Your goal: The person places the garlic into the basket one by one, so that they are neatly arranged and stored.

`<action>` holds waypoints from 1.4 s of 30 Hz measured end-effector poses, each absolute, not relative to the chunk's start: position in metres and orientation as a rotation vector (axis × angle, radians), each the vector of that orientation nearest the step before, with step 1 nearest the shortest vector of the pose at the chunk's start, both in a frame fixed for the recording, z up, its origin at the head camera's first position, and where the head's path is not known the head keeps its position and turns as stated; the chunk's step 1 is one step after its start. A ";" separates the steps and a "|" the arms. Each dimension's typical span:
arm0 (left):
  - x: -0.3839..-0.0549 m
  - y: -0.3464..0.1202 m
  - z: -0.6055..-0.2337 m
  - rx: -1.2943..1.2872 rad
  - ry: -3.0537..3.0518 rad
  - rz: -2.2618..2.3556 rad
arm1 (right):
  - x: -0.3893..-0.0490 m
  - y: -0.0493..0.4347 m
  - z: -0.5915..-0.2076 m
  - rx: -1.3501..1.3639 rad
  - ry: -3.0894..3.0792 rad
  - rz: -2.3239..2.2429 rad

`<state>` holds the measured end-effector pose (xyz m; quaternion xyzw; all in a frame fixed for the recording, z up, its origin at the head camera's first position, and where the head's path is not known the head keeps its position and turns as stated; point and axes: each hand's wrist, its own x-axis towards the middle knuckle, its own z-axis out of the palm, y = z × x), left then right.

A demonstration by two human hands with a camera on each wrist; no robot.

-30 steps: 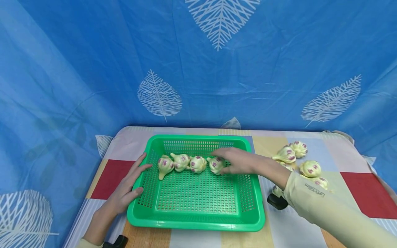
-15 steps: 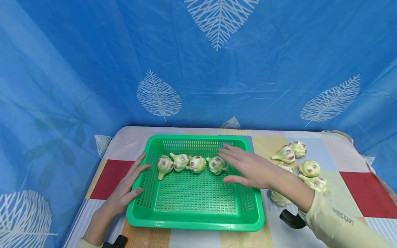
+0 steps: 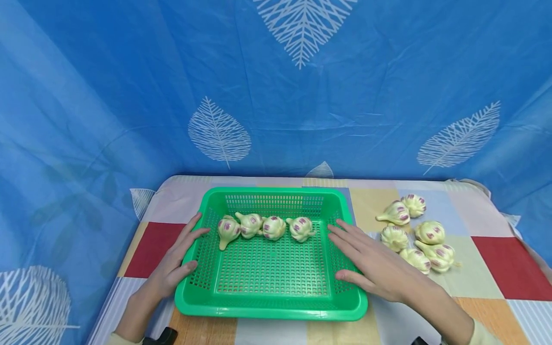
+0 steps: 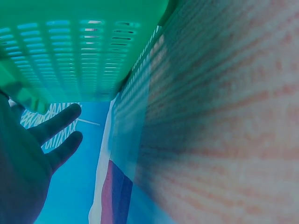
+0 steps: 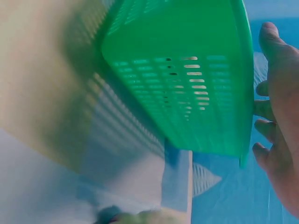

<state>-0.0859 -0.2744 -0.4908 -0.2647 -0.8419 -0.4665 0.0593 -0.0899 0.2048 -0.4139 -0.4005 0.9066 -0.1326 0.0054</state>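
While hands, spread and empty, flank the basket, four garlic bulbs lie between.

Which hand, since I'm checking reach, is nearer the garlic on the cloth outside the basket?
Right. The right hand is at the right rim of the basket, beside the garlic on the cloth; the left hand is at the left rim, across the basket from it.
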 end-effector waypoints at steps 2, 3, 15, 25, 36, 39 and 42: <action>-0.086 -0.274 -0.491 -0.804 -2.547 -1.416 | -0.083 0.212 -0.415 -1.204 2.874 -0.460; -0.086 -0.275 -0.491 -0.806 -2.546 -1.415 | -0.079 0.217 -0.416 -1.177 2.891 -0.483; -0.086 -0.274 -0.492 -0.843 -2.519 -1.416 | -0.033 0.250 -0.441 -0.864 3.017 -0.743; -0.086 -0.274 -0.492 -0.849 -2.509 -1.397 | -0.007 0.269 -0.466 -0.799 3.096 -1.143; -0.084 -0.274 -0.492 -0.817 -2.524 -1.403 | 0.018 0.290 -0.485 -0.231 3.121 -1.458; -0.085 -0.274 -0.493 -0.821 -2.518 -1.407 | 0.022 0.299 -0.497 -0.094 3.085 -1.531; -0.085 -0.274 -0.494 -0.825 -2.515 -1.411 | 0.025 0.309 -0.510 0.054 3.042 -1.594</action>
